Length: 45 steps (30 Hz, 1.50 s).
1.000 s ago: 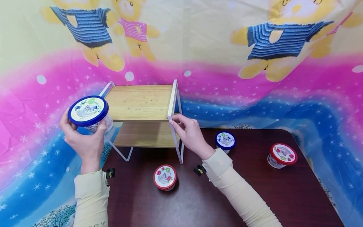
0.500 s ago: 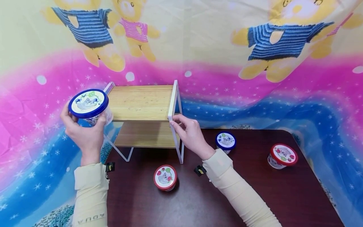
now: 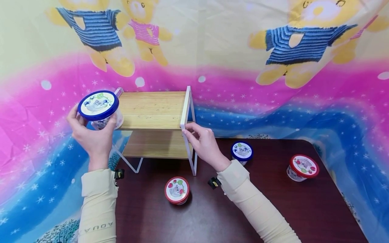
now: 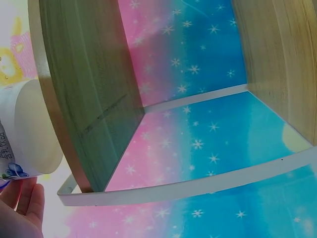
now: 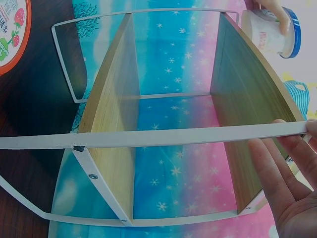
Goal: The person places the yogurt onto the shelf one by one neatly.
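My left hand [image 3: 94,138] grips a white tub with a blue lid [image 3: 98,105], blueberries printed on it, holding it near the left end of the top shelf. In the left wrist view the tub's pale base [image 4: 42,126] shows beside the top board. The shelf rack [image 3: 152,109] has two wooden boards in a white metal frame. My right hand [image 3: 206,143] pinches the rack's right front upright [image 3: 184,119] at top-board height; in the right wrist view my fingers [image 5: 277,173] lie around that white bar [image 5: 198,135].
On the dark table [image 3: 206,216] stand a red-lidded tub [image 3: 177,190] in front of the rack, a second blue-lidded tub [image 3: 241,151] right of it, and another red-lidded tub [image 3: 304,166] near the right edge. A printed bear curtain [image 3: 225,81] hangs behind.
My left hand has lifted the blue-lidded tub a little and brought it slightly right, over the top shelf's left end. The right hand stays on the rack.
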Each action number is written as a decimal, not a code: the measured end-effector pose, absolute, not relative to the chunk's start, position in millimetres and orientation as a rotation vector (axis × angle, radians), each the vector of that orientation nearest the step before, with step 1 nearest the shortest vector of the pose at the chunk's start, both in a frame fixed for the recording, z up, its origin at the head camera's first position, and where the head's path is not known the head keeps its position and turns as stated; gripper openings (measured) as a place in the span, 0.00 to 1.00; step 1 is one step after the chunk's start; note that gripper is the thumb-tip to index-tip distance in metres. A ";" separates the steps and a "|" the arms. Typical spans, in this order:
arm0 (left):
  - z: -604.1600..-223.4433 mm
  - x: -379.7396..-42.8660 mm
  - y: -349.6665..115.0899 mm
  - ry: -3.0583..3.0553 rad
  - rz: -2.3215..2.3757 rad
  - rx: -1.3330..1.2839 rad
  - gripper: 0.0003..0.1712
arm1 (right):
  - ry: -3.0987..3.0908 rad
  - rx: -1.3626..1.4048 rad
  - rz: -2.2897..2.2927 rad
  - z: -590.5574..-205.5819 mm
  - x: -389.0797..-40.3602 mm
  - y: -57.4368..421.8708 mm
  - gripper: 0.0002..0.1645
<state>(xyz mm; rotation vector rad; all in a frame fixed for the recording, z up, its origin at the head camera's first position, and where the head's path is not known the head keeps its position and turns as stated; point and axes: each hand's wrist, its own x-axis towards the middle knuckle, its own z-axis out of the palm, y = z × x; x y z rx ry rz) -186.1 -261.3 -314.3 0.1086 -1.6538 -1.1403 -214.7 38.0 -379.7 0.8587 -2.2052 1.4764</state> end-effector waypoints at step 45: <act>-330.5 -232.0 -279.2 -1.770 -1.208 0.276 0.48 | -2.187 0.857 1.476 -379.8 -215.3 37.4 0.10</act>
